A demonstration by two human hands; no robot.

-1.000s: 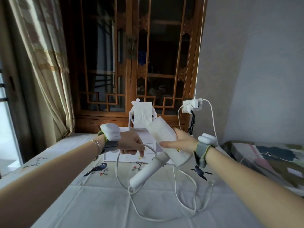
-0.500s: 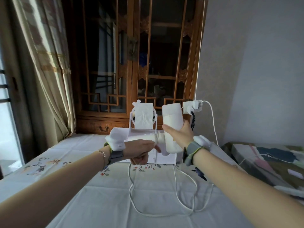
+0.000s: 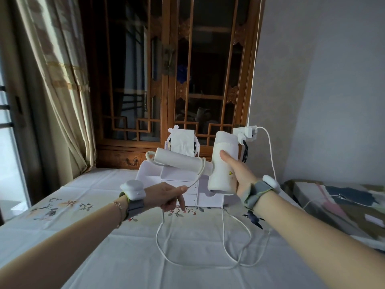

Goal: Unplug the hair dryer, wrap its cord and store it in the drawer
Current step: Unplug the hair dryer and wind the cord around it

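Note:
My right hand (image 3: 235, 174) grips the barrel of the white hair dryer (image 3: 223, 163), held upright above the table with its handle (image 3: 177, 163) pointing left. My left hand (image 3: 168, 195) pinches the dryer's white cord (image 3: 208, 259) below the handle. One turn of cord circles the handle near the barrel. The remaining cord hangs from my left hand and lies in loose loops on the tablecloth. Behind the dryer stands a white organizer with small drawers (image 3: 193, 190), partly hidden.
A white power strip (image 3: 245, 132) with plugs hangs on the wall at the right, another white cable (image 3: 270, 149) running down from it. A wooden cabinet (image 3: 173, 80) stands behind the table, curtains (image 3: 62, 80) at left, a patterned bed cover (image 3: 337, 201) at right.
My right hand has turned the dryer so the handle swung up from pointing down-left to level. My left hand has brought the cord around the handle, then dropped lower, pulling it taut.

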